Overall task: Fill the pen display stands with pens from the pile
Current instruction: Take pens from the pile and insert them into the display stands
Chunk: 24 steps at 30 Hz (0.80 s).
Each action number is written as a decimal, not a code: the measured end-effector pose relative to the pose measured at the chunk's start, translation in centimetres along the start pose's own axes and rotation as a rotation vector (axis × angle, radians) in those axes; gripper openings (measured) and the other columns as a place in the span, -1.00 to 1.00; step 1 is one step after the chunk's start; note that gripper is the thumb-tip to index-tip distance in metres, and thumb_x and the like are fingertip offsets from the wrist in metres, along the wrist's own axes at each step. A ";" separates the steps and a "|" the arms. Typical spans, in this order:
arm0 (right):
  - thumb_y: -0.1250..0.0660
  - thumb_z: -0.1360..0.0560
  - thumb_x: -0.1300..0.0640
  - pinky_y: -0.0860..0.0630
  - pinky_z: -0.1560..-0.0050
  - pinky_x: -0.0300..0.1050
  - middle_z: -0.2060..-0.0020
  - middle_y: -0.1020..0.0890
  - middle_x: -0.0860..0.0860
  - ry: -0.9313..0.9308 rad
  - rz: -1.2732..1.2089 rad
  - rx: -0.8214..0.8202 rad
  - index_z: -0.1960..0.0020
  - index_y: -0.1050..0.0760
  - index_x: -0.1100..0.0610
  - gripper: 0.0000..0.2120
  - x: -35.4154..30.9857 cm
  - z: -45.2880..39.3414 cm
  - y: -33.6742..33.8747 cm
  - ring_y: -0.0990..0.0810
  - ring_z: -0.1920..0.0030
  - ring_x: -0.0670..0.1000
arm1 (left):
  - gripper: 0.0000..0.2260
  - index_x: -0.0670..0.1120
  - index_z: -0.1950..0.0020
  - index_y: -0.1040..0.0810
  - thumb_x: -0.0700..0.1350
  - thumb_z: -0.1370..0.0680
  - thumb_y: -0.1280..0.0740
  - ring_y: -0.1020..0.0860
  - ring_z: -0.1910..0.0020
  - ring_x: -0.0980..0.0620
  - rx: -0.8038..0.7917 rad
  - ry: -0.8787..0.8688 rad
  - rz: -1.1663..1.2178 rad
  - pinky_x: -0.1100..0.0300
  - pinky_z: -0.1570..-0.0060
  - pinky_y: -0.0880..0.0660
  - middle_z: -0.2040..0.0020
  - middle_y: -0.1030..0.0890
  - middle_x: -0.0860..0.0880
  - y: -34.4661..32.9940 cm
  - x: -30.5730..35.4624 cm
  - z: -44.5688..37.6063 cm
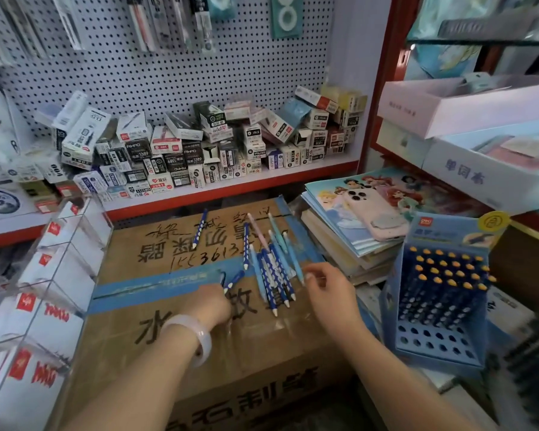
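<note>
While your hands are working over the cardboard box [199, 353], pens are waiting loose.
Your left hand [213, 301] is pinching one blue pen [233, 281]; your right hand [327, 289], fingers relaxed, is hovering beside the pen pile [274, 275], with the blue display stand [433, 346] lying rightward.

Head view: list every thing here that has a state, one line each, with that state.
Blue display stand: partly filled, front rows of holes empty.
Pens in stand: upright, orange caps up.
Pen pile: loose, lying flat on the cardboard box.
Left hand: grips a blue pen.
Right hand: open, fingers beside the pile.
Phone: face down on the books.
Clear acrylic stand: no pens visible.
</note>
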State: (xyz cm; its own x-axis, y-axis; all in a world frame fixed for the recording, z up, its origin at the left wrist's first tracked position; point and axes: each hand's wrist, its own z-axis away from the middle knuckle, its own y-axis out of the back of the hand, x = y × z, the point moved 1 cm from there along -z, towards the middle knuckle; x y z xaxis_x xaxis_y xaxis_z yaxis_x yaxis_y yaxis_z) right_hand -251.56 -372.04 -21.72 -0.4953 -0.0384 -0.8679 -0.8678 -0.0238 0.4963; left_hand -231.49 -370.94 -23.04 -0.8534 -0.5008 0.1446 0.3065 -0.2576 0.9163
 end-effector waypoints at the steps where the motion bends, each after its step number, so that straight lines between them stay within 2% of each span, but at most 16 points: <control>1: -0.19 -0.58 0.14 -0.54 -0.01 -0.13 -0.09 -0.53 0.00 0.000 -0.006 -0.003 -0.22 -0.47 0.06 -0.77 0.0 -0.1 0.1 -0.52 0.03 -0.09 | -0.81 -0.17 -0.14 -0.46 -0.15 -0.61 -0.13 -0.56 0.14 -0.02 -0.007 0.016 0.056 0.17 0.22 -0.50 0.07 -0.55 -0.08 0.4 0.2 -0.4; 3: -0.18 -0.59 0.14 -0.55 0.01 -0.12 -0.09 -0.53 0.00 -0.006 -0.022 -0.007 -0.22 -0.46 0.06 -0.77 0.1 -0.2 0.2 -0.52 0.04 -0.09 | -0.81 -0.23 -0.17 -0.41 -0.19 -0.62 -0.10 -0.44 0.32 0.05 0.044 0.005 0.165 0.23 0.41 -0.37 0.23 -0.43 -0.05 1.5 1.1 -1.5; 4: -0.17 -0.59 0.14 -0.56 0.02 -0.13 -0.09 -0.52 -0.01 -0.008 -0.028 -0.007 -0.23 -0.46 0.05 -0.77 0.2 -0.3 0.2 -0.53 0.05 -0.09 | -0.83 -0.22 -0.12 -0.41 -0.19 -0.62 -0.11 -0.39 0.35 0.07 0.092 -0.004 0.209 0.23 0.42 -0.31 0.27 -0.39 -0.03 2.0 1.7 -1.9; 6: -0.17 -0.59 0.14 -0.54 0.08 -0.17 -0.08 -0.52 -0.01 -0.013 -0.047 -0.001 -0.21 -0.46 0.04 -0.78 0.4 -0.7 0.2 -0.53 0.06 -0.09 | -0.85 -0.17 0.08 -0.41 -0.11 -0.61 -0.16 -0.38 0.37 0.07 0.165 -0.026 0.291 0.20 0.36 -0.34 0.29 -0.39 -0.02 2.5 3.2 -2.4; 8: -0.17 -0.59 0.14 -0.51 0.15 -0.20 -0.06 -0.53 -0.01 -0.019 -0.065 0.012 -0.15 -0.46 0.01 -0.82 0.9 -1.2 0.3 -0.54 0.09 -0.07 | -0.72 -0.10 0.27 -0.35 0.01 -0.58 -0.22 -0.38 0.42 0.06 0.143 -0.061 0.332 0.20 0.40 -0.32 0.35 -0.40 -0.01 2.5 4.8 -2.7; 11: -0.16 -0.59 0.13 -0.54 0.09 -0.13 -0.07 -0.53 -0.01 -0.033 -0.057 0.028 -0.15 -0.45 0.00 -0.83 1.5 -1.9 0.5 -0.55 0.06 -0.05 | -0.64 -0.08 0.35 -0.31 0.10 -0.53 -0.27 -0.30 0.52 0.06 0.070 -0.075 0.250 0.24 0.52 -0.22 0.44 -0.34 0.01 2.0 6.7 -3.4; 15: -0.16 -0.60 0.12 -0.55 -0.01 -0.09 -0.11 -0.53 -0.02 -0.053 -0.028 0.015 -0.21 -0.45 0.04 -0.78 1.9 -2.5 0.9 -0.54 -0.04 -0.04 | -0.66 -0.08 0.36 -0.28 0.04 -0.51 -0.30 -0.29 0.51 0.08 -0.017 -0.070 0.161 0.25 0.51 -0.19 0.42 -0.31 0.01 2.2 7.3 -4.2; 18: -0.16 -0.60 0.12 -0.53 -0.02 -0.11 -0.12 -0.53 0.00 -0.060 -0.022 0.025 -0.22 -0.44 0.04 -0.77 2.1 -2.5 1.2 -0.53 -0.05 -0.05 | -0.75 -0.05 0.30 -0.31 -0.03 -0.50 -0.30 -0.34 0.47 0.07 -0.002 -0.055 0.115 0.24 0.50 -0.22 0.37 -0.37 0.00 2.0 6.8 -4.6; 20: -0.15 -0.60 0.13 -0.53 -0.01 -0.10 -0.12 -0.53 0.00 -0.060 -0.033 0.030 -0.21 -0.45 0.04 -0.78 2.0 -2.4 1.5 -0.53 -0.05 -0.04 | -0.76 -0.01 0.29 -0.27 -0.05 -0.51 -0.29 -0.37 0.44 0.06 0.035 -0.047 0.119 0.25 0.51 -0.24 0.34 -0.41 0.00 1.8 6.4 -4.5; 24: -0.14 -0.60 0.14 -0.48 0.10 -0.14 -0.11 -0.53 0.00 -0.045 -0.033 0.017 -0.21 -0.45 0.05 -0.78 1.6 -1.9 1.9 -0.54 -0.02 -0.01 | -0.75 -0.08 0.29 -0.37 0.00 -0.51 -0.31 -0.40 0.42 0.07 0.064 -0.055 0.174 0.24 0.48 -0.26 0.34 -0.43 -0.01 1.7 5.4 -3.9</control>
State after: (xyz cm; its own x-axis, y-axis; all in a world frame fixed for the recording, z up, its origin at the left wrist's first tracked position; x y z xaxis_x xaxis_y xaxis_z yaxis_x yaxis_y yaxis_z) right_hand -253.95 -374.07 -22.16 -0.4675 0.0066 -0.8840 -0.8840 -0.0078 0.4675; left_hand -233.95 -377.33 -22.14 -0.8119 -0.4871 0.3217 0.4258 -0.1171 0.8972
